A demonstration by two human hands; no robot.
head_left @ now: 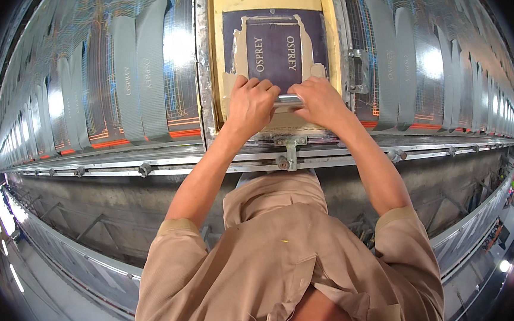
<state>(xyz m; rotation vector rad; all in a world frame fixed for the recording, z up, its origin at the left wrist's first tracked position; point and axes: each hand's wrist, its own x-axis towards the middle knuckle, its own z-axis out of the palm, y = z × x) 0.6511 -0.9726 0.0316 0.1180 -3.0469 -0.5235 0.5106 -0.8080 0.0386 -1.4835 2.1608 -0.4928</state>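
Both my hands grip a short squeegee with a metal bar [288, 100], my left hand [253, 104] on its left end and my right hand [318, 102] on its right, fingers curled over it. They are over a screen frame [205, 69] with yellow margins and a dark purple stencil [273, 58] bearing light lettering. Thick beige paste [307, 49] runs along both sides of the stencil and lies below the squeegee. A metal bracket [290, 152] is fixed at the frame's near edge.
Long tables [104, 99] with rows of grey strips on colored grid lines stretch left and right. A metal rail [197, 163] with bolted fittings runs along the near edge, above a trough. A metal handle [358, 70] is on the frame's right side. My torso fills the lower middle.
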